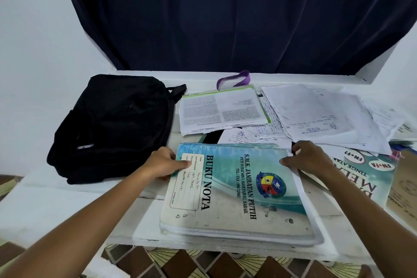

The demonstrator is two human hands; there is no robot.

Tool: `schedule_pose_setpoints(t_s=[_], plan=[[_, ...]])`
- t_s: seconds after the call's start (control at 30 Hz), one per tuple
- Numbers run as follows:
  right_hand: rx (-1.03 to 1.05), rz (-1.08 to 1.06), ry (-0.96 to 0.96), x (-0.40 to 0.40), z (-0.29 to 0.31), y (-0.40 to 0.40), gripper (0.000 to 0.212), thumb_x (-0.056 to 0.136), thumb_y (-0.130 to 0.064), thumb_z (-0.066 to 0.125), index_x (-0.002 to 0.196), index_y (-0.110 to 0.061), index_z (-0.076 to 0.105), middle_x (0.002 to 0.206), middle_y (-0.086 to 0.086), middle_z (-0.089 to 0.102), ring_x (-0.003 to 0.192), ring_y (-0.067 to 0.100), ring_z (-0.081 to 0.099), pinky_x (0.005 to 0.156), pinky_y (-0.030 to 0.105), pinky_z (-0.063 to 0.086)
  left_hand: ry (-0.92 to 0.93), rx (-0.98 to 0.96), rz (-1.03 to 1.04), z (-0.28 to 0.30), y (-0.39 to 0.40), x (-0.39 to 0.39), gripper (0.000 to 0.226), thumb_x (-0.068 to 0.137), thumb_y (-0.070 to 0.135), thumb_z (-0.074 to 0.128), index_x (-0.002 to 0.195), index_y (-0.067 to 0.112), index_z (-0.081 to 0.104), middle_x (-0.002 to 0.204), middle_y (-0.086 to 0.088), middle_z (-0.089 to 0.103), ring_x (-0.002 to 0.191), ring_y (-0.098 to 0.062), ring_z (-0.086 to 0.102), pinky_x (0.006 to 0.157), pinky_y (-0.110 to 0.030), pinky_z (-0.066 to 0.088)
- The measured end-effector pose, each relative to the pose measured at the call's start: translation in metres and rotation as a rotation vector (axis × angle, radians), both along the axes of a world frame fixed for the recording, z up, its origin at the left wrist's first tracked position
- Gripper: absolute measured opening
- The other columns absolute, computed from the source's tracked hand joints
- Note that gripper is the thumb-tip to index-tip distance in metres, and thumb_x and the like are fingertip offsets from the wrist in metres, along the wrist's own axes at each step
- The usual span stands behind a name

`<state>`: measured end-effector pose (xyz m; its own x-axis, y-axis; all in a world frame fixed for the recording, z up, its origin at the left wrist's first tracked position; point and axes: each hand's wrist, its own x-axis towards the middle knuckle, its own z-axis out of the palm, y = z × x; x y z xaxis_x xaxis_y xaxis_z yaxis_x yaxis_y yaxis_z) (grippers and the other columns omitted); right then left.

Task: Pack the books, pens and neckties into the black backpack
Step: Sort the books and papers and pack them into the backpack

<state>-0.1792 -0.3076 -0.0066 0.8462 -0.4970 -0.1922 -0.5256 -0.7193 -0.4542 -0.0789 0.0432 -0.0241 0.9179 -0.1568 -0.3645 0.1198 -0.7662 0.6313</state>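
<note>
Head: notebook stack (237, 189) gripped between left hand (165, 164), right hand (309, 160).

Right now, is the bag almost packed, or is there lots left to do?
Lots left. Nothing looks packed yet: the black backpack lies flat and looks closed. In hand: the left hand and right hand grip the far corners of the teal notebook stack. Another book waits at the right under loose papers. No pens or neckties are visible.

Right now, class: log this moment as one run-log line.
left hand: grips notebook | right hand: grips notebook | backpack: closed, left of notebook | packed: nothing seen
</note>
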Motion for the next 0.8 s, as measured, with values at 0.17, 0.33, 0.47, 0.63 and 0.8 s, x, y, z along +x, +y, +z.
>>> schedule_pose_setpoints(t_s=[0.17,0.33,0.47,0.63,0.8], plan=[[-0.131,0.142,-0.141,0.023,0.017,0.038,0.048,0.084,-0.037,0.071,0.125,-0.018,0.057,0.123,0.010,0.058,0.104,0.028,0.059,0.082,0.034,0.046,-0.336,0.334,-0.157,0.030,0.002,-0.003,0.050,0.074,0.060,0.074,0.102,0.021,0.060,0.093,0.010,0.063,0.084,-0.010,0.062,0.066,-0.027,0.049],[0.089,0.362,-0.184,0.070,0.025,0.079,0.031,0.084,-0.034,0.071,0.109,-0.018,0.063,0.099,0.004,0.062,0.088,0.022,0.059,0.077,0.033,0.045,-0.513,0.329,-0.132,0.071,0.023,-0.003,0.053,0.079,0.055,0.072,0.120,0.023,0.060,0.093,0.007,0.065,0.085,-0.014,0.063,0.073,-0.031,0.053],[0.199,0.520,-0.212,0.106,0.039,0.116,0.026,0.085,-0.033,0.072,0.105,-0.018,0.064,0.101,0.003,0.062,0.088,0.020,0.060,0.078,0.031,0.045,-0.521,0.351,-0.035,0.085,0.058,0.003,0.054,0.077,0.054,0.074,0.120,0.024,0.061,0.098,0.006,0.066,0.088,-0.015,0.064,0.080,-0.032,0.054],[0.238,0.600,-0.247,0.146,0.050,0.163,0.023,0.083,-0.033,0.073,0.100,-0.018,0.066,0.104,0.001,0.064,0.094,0.020,0.062,0.082,0.032,0.048,-0.516,0.383,0.074,0.088,0.101,0.010,0.052,0.076,0.054,0.075,0.117,0.023,0.062,0.100,0.005,0.066,0.087,-0.014,0.062,0.077,-0.030,0.050],[0.264,0.692,-0.272,0.177,0.055,0.224,0.021,0.082,-0.032,0.074,0.091,-0.015,0.066,0.091,0.002,0.066,0.087,0.021,0.064,0.081,0.037,0.051,-0.519,0.383,0.160,0.080,0.150,0.031,0.050,0.076,0.053,0.075,0.113,0.022,0.063,0.095,0.006,0.064,0.086,-0.014,0.061,0.079,-0.030,0.050]])
